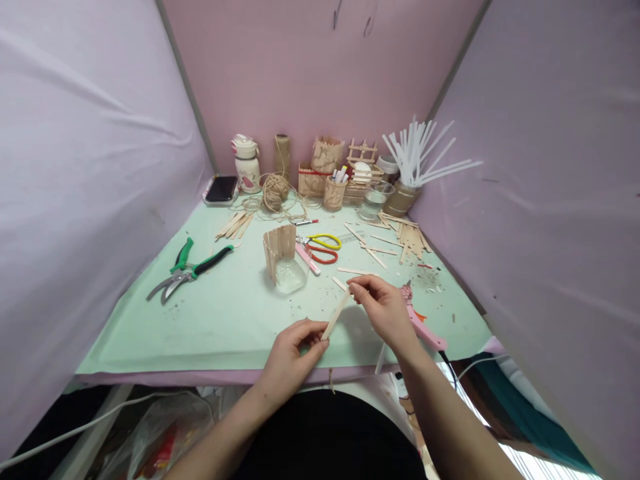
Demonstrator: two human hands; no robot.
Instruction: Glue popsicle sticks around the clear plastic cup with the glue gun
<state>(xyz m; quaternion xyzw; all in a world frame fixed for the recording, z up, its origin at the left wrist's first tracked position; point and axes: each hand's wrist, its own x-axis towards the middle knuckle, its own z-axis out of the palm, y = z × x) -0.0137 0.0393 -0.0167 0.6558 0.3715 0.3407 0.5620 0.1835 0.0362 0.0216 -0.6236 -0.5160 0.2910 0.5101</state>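
Observation:
A flat wooden craft stick point(336, 316) is held slantwise between my two hands, above the front of the table. My left hand point(296, 350) pinches its lower end between thumb and fingers. At its upper end, the fingertips of my right hand point(380, 303) are closed on the stick. Beyond them stands a clear square cup point(293, 277) with wooden sticks point(279, 248) lining its back and left sides. Just right of my right hand lies a pink glue gun point(424, 327), partly hidden by that hand and wrist.
Green-handled pruning shears point(187, 268) lie at left. Scissors point(323, 248) and a pink cutter point(307, 259) lie behind the cup. Loose sticks point(411, 239) are at right. Twine point(275, 192), a bottle point(247, 165), a water cup point(375, 200) and white glue sticks point(413, 153) line the back.

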